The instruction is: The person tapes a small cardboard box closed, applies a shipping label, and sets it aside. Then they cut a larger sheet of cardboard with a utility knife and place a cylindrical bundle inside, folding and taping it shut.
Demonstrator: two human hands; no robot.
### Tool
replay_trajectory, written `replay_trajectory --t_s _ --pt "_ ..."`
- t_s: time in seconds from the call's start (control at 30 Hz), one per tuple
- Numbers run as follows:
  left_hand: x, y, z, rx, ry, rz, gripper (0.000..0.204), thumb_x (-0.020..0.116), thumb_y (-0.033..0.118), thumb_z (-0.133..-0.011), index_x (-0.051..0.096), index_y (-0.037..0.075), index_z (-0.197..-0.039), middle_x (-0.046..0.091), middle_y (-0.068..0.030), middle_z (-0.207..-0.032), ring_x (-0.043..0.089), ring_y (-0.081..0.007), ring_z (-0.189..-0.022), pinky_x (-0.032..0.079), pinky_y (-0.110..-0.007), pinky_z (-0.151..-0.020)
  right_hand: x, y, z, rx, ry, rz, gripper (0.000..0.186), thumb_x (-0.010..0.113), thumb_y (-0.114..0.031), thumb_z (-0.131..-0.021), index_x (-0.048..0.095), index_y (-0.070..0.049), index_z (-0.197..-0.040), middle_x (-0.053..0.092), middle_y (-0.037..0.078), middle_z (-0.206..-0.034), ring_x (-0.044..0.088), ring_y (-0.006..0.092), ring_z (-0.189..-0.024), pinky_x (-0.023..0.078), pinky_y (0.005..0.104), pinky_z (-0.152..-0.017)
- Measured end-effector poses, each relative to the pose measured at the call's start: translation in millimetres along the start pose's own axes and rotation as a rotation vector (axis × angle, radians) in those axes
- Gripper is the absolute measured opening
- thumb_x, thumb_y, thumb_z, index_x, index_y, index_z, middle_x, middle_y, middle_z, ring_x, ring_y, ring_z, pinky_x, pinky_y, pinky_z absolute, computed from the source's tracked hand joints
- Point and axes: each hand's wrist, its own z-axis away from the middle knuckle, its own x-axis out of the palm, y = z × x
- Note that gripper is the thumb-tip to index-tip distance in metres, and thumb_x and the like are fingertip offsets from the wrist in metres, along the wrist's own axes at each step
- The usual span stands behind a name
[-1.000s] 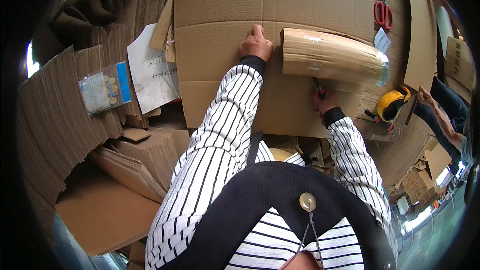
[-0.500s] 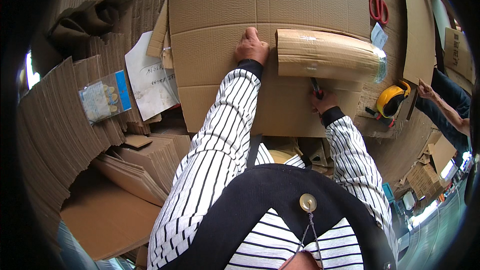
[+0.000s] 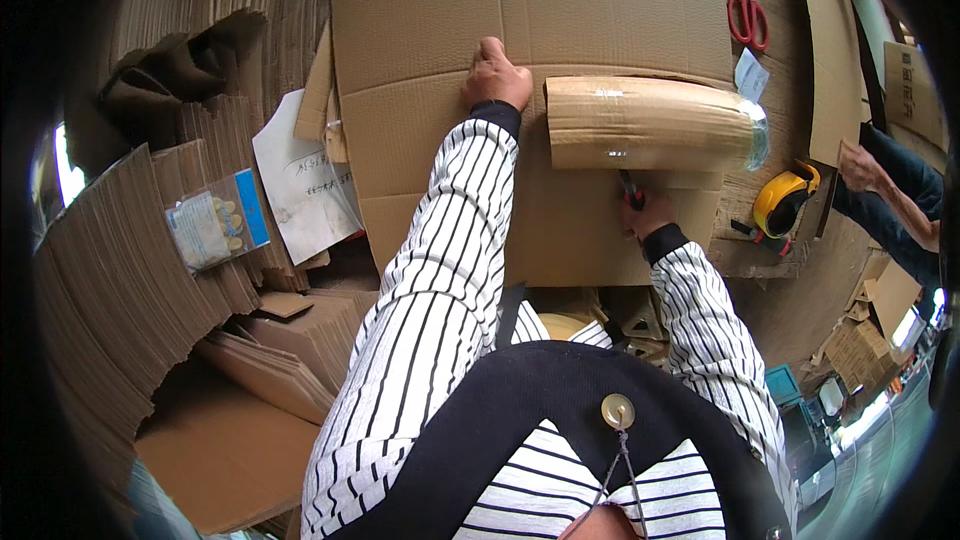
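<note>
The person wears a white shirt with thin black stripes, black cuffs, a black vest and a round pendant point(image 3: 617, 410).

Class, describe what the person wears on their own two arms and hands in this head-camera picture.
Both arms are covered by long white sleeves with thin dark stripes, each ending in a dark cuff at the wrist. The left hand and right hand are bare: no gloves, and no rings or watch can be seen.

Open room is mostly the flat cardboard sheet point(image 3: 440, 140) top and left of the left hand point(image 3: 495, 78). Right side's tight: cardboard roll point(image 3: 650, 125) sits across it, right hand point(image 3: 648, 212) tucked just under. Scissors point(image 3: 748, 18) and yellow tape dispenser point(image 3: 785, 202) crowd the far right, w/ cardboard stacks point(image 3: 150, 270) walling the left.
</note>
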Motion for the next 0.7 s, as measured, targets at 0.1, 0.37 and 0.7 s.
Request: replay_trajectory --t_s 0.1,0.37,0.7 --pt "0 1 -12 0.008 0.032 -0.017 0.035 0.060 0.015 -0.075 0.041 0.012 -0.104 0.058 -0.0133 -0.105 0.061 -0.0355 -0.096 0.050 -0.048 -0.079 7 11 -7 0.004 -0.001 0.060 0.029 0.064 -0.031 -0.084 0.065 -0.004 -0.091 0.065 0.011 -0.062 0.067 0.0217 -0.054 0.055 0.0341 -0.053" --pt "-2 17 -48 -0.021 0.012 -0.034 0.038 0.061 0.019 -0.075 0.040 0.014 -0.106 0.057 -0.0127 -0.108 0.061 -0.0354 -0.097 0.048 -0.049 -0.082 10 13 -1 0.142 -0.115 -0.225 0.028 0.067 -0.024 -0.082 0.062 0.000 -0.095 0.063 0.010 -0.065 0.065 0.0184 -0.051 0.056 0.0318 -0.048" --pt "-4 31 -88 -0.030 -0.084 -0.082 0.043 0.062 0.021 -0.080 0.037 0.007 -0.111 0.051 -0.0189 -0.120 0.057 -0.0377 -0.108 0.047 -0.049 -0.090 6 11 8 0.130 -0.169 -0.027 0.026 0.066 -0.027 -0.083 0.065 -0.002 -0.090 0.065 0.011 -0.065 0.067 0.0196 -0.055 0.056 0.0329 -0.052"
